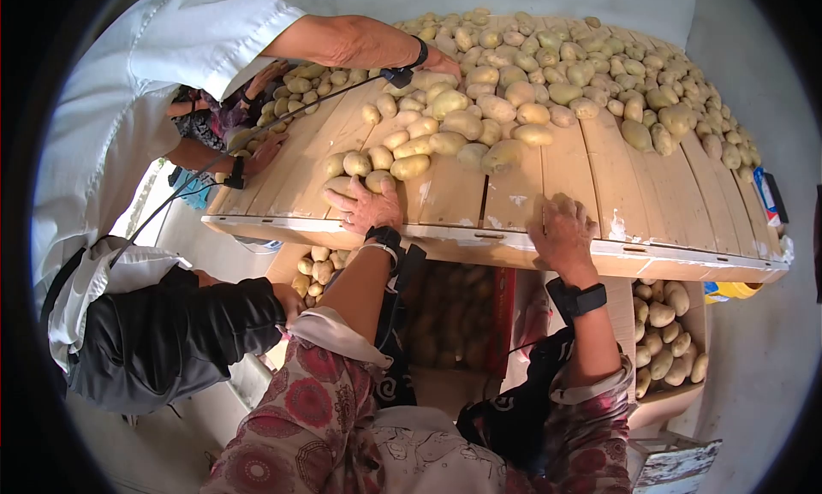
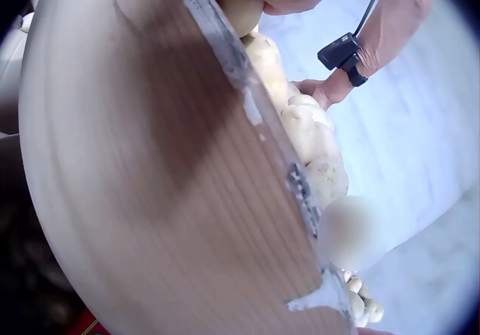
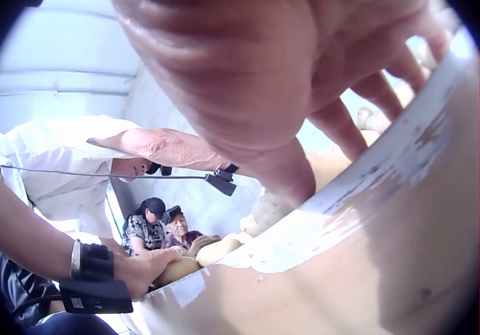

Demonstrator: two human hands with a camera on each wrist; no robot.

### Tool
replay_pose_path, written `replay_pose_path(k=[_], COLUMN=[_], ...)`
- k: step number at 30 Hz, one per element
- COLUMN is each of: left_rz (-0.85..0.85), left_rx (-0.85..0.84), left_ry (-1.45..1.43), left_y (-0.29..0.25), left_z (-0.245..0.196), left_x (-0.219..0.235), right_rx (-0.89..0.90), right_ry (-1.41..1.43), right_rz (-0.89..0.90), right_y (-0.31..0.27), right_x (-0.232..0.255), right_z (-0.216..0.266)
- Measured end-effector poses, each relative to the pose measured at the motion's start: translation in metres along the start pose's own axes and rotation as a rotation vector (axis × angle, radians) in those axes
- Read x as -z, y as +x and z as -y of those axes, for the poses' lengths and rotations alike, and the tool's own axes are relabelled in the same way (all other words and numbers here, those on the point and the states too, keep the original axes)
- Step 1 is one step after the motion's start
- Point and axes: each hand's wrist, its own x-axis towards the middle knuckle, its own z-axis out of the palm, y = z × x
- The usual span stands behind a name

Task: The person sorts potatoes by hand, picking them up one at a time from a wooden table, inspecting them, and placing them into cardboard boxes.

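My left hand (image 1: 368, 207) rests at the table's near edge, fingers spread toward the left, against a few pale yellow potatoes. One potato (image 2: 236, 5) lies right beside that hand in the left wrist view. In the right wrist view the same hand lies over a potato (image 3: 176, 269) at the edge. My right hand (image 1: 565, 229) rests on the near edge of the slatted wooden table (image 1: 621, 177), farther right, its fingertips on the boards. Between the hands lie bare boards, with loose potatoes (image 1: 501, 156) just beyond them. No potato shows in the right hand.
A large heap of potatoes (image 1: 582, 66) covers the far side. At the left, another person in a white shirt (image 1: 128, 92) reaches a hand (image 1: 441, 63) into the heap. Below the table stand boxes of potatoes (image 1: 668, 331). A blue-and-white object (image 1: 771, 194) sits at the right end.
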Motion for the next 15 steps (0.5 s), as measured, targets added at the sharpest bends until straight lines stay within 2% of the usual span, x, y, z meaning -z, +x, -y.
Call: replay_pose_path(k=[1,3,4,6,7,8,9,11,13,15], left_rz=[0.011,-0.07,-0.077,-0.086,-0.15,-0.106,-0.073,-0.04,-0.035,-0.11], left_rx=[0.029,0.016,0.013,-0.002,-0.039,-0.026,-0.011,-0.01,0.016,-0.038], left_ry=[0.01,0.069,0.053,0.024,0.095,0.098,0.09,0.073,0.061,0.136], left_y=[0.0,-0.001,0.002,0.001,0.002,0.002,-0.001,-0.01,-0.003,0.002], left_z=[-0.002,-0.005,-0.002,-0.001,0.003,0.005,-0.001,-0.009,-0.006,0.001], left_x=[0.0,-0.002,-0.009,-0.01,-0.015,-0.012,-0.007,0.001,0.003,-0.01], right_rx=[-0.009,0.052,-0.025,-0.309,-0.345,-0.383,-0.411,-0.561,-0.534,-0.513], right_ry=[-0.014,0.093,0.209,0.949,1.217,1.478,1.457,1.912,1.886,1.853], right_rz=[-0.009,-0.058,0.033,0.021,-0.02,-0.076,-0.086,-0.115,-0.108,-0.1], right_y=[0.004,0.006,0.015,0.039,0.048,0.052,0.052,0.065,0.072,0.072], right_x=[-0.004,-0.013,0.004,-0.003,0.008,0.018,0.013,-0.001,-0.012,-0.022], right_z=[-0.003,-0.003,0.002,-0.014,-0.013,-0.008,-0.008,0.005,0.02,0.027])
